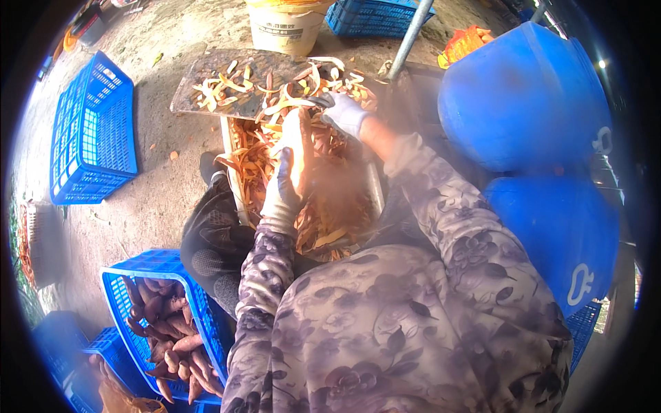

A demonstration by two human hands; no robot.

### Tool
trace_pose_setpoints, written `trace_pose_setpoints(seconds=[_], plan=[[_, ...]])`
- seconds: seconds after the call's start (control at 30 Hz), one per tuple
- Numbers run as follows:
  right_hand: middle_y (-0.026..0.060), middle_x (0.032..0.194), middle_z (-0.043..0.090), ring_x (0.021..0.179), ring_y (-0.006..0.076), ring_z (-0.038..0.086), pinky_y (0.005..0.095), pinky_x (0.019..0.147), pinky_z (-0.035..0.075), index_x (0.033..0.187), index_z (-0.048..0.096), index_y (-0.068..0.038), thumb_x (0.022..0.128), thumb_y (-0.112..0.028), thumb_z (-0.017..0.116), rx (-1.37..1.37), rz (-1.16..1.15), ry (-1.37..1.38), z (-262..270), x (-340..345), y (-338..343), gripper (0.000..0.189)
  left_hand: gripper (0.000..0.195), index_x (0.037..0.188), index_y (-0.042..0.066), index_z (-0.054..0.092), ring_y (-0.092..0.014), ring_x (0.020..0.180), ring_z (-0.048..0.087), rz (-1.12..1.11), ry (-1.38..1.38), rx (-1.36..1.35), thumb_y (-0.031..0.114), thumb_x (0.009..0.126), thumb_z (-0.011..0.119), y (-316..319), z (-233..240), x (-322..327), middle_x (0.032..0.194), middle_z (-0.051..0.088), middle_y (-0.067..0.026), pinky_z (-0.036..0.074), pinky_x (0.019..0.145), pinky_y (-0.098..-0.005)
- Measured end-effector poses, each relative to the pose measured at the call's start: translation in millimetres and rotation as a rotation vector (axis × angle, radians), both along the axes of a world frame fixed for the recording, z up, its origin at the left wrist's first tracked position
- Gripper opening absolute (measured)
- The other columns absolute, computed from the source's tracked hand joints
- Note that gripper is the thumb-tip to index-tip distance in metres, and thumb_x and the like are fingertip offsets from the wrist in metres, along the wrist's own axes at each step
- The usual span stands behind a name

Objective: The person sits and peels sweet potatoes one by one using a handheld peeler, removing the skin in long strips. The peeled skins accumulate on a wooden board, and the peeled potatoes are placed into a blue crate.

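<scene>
In a pale glove with a dark thumb, my left hand point(281, 191) grips a partly peeled sweet potato point(296, 144) from below, with its long side pointing away from me. My right hand point(347, 112), also gloved, closes around a small dark-ended tool, apparently a peeler point(322, 99), near the tuber's far end. A curl of peel point(289, 105) lies by the tool. Under both hands is a box point(231, 178) heaped with orange and brown peels point(328, 227). Across its far end rests a dark, worn board point(258, 67) scattered with peel strips point(222, 90).
A blue plastic crate point(114, 276) of unpeeled sweet potatoes point(173, 325) stands at my left. Farther left is another blue crate point(93, 134). A white bucket point(286, 28) and a metal pole point(410, 38) stand beyond the board. Large blue barrels point(526, 103) flank my right.
</scene>
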State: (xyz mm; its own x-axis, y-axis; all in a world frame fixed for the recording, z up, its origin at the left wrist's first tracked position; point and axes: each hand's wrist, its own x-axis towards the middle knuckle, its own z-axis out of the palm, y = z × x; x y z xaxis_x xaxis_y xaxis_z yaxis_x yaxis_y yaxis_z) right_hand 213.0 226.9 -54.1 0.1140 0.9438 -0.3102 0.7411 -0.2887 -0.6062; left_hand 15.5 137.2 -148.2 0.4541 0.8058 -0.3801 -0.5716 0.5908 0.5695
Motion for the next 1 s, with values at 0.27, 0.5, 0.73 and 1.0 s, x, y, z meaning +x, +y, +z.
trace_pose_setpoints(seconds=[0.27,0.5,0.73,1.0], plan=[[0.0206,0.096,0.065,0.088,0.029,0.066,0.0405,0.076,0.052,0.12,0.052,-0.003,0.079,-0.008,0.052,-0.187,0.048,-0.017,43,-44,-38,0.041,0.048,0.121,0.009,0.055,-0.02,0.086,0.064,0.123,0.365,0.348,0.042,0.088,0.064,-6,-32,13,0.103,0.065,-0.0054,0.054,0.073,-0.0348],[0.0221,0.115,0.057,0.107,0.0337,0.059,0.0431,0.089,0.048,0.128,0.048,-0.008,0.084,-0.012,0.051,-0.028,0.513,-0.24,34,-51,-177,0.044,0.044,0.124,0.007,0.055,-0.02,0.095,0.061,0.109,0.242,0.191,0.037,0.092,0.062,-2,-25,21,0.111,0.061,-0.0061,0.053,0.08,-0.0341],[0.0131,0.131,0.056,0.116,0.0208,0.055,0.0282,0.094,0.045,0.133,0.049,-0.004,0.078,0.01,0.05,-0.097,-0.137,0.512,54,-23,-104,0.057,0.056,0.139,-0.002,0.032,-0.026,0.116,0.05,-0.044,0.189,0.272,0.016,0.09,0.052,5,-59,-3,0.13,0.05,-0.0188,0.04,0.098,-0.0341],[0.0204,0.095,0.066,0.091,0.0324,0.064,0.0388,0.08,0.05,0.118,0.055,-0.003,0.076,-0.011,0.056,-0.081,0.078,-0.12,18,-32,-16,0.043,0.052,0.121,0.01,0.055,-0.018,0.084,0.064,0.108,0.202,0.093,0.047,0.087,0.064,-6,3,10,0.104,0.065,-0.0043,0.056,0.068,-0.0306]])
